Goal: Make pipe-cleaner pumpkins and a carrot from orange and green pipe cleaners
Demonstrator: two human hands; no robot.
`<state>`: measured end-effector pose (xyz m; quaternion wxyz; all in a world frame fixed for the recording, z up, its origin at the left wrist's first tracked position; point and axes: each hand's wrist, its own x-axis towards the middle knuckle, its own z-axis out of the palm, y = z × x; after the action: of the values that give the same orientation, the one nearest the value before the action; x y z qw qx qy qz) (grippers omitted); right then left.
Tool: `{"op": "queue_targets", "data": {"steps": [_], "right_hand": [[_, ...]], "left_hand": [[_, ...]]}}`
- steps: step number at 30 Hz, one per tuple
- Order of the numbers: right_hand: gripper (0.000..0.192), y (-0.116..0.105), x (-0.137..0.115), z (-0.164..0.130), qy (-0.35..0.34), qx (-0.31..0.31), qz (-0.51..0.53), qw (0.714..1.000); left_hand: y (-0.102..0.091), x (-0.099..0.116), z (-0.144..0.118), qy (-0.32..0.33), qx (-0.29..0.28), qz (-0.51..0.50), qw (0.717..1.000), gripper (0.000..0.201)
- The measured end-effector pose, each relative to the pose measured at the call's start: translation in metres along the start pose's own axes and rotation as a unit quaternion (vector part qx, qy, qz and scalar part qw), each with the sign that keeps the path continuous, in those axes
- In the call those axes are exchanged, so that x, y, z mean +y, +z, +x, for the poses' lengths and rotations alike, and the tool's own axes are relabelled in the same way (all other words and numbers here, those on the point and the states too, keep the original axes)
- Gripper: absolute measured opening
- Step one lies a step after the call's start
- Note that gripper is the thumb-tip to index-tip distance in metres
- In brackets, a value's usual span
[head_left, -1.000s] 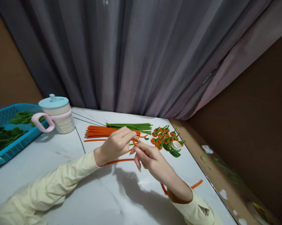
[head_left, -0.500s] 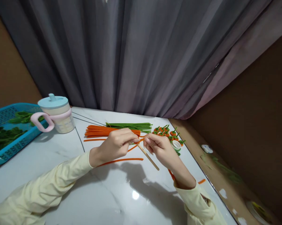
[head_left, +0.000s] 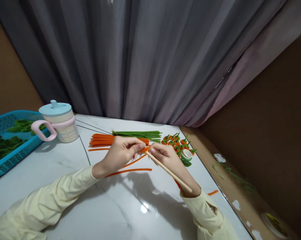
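My left hand (head_left: pixel 121 153) is closed in a pinch on an orange pipe cleaner (head_left: pixel 145 150), which is bunched around the upper end of a wooden stick (head_left: pixel 170 172). From the other side, my right hand (head_left: pixel 168 159) pinches the same orange piece, its fingertips close to the left ones. The stick slants down to the right, passing in front of my right palm and wrist. A loose end of orange pipe cleaner (head_left: pixel 136 161) trails below the fingers. Exactly how the strand wraps the stick is partly hidden by the fingertips.
Behind my hands lie bundles of orange pipe cleaners (head_left: pixel 102 140) and green pipe cleaners (head_left: pixel 137 134). Several small orange-and-green pieces (head_left: pixel 175 139) and a tape roll (head_left: pixel 187 154) sit to the right. A lidded cup (head_left: pixel 65 130) and a blue basket (head_left: pixel 15 156) stand left.
The stick now shows longer and reaches across my right wrist. My hands have drawn together, and the orange strand between them has become a compact bunch at the stick's end.
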<state>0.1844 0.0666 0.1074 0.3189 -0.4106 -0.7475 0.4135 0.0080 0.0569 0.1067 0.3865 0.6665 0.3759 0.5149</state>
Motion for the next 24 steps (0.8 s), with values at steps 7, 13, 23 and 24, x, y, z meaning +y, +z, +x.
{"op": "queue_targets", "data": {"steps": [7, 13, 23, 24], "right_hand": [[0.026, 0.021, 0.002, -0.001, 0.026, 0.039, 0.167, 0.985], [0.009, 0.032, 0.001, -0.003, 0.074, 0.042, 0.270, 0.959], [0.015, 0.026, -0.012, -0.008, 0.101, 0.018, 0.248, 0.963], [0.015, 0.025, -0.013, -0.008, 0.102, 0.011, 0.249, 0.963]], "left_hand": [[0.003, -0.003, 0.002, -0.058, 0.022, -0.093, 0.994, 0.026], [0.007, -0.002, 0.000, -0.052, 0.044, -0.102, 0.992, 0.026], [0.006, -0.015, -0.004, 0.197, 0.033, 0.091, 0.976, 0.019], [0.006, -0.017, -0.004, 0.254, 0.032, 0.119, 0.959, 0.023]]}}
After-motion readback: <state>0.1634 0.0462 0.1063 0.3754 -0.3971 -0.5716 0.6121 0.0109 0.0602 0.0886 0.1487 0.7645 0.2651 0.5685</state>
